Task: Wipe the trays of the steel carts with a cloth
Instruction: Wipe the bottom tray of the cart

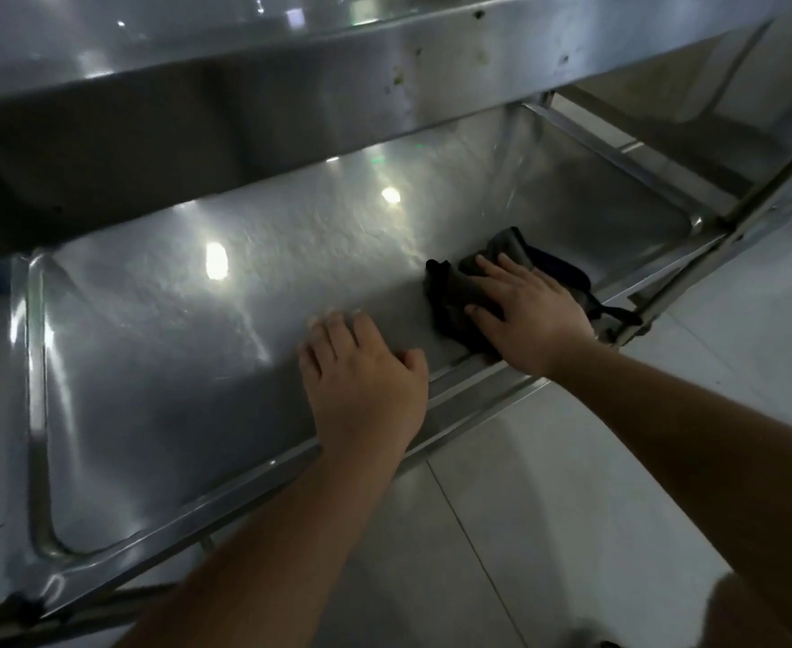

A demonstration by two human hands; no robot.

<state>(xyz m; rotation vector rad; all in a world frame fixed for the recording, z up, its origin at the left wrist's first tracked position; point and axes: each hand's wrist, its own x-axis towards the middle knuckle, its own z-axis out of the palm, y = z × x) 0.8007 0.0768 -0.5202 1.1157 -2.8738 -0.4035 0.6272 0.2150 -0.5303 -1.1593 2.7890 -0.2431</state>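
Your right hand (525, 315) presses flat, fingers straight, on the dark cloth (459, 297) near the lower tray (150, 367)'s right end. Your left hand (361, 376) rests open on bare steel beside it. The cloth's loose tail could snag on the tray's rim, and the upper tray (384, 86) hangs close above.

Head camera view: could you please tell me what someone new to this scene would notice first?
The eye goes first to the two bare hands reaching into the lower steel tray: the right hand presses a dark cloth flat on the tray's right part, near its front rim. The left hand rests open on the bare steel beside it, near the middle. Next come the bright light reflections on the tray floor and the upper tray overhanging it.
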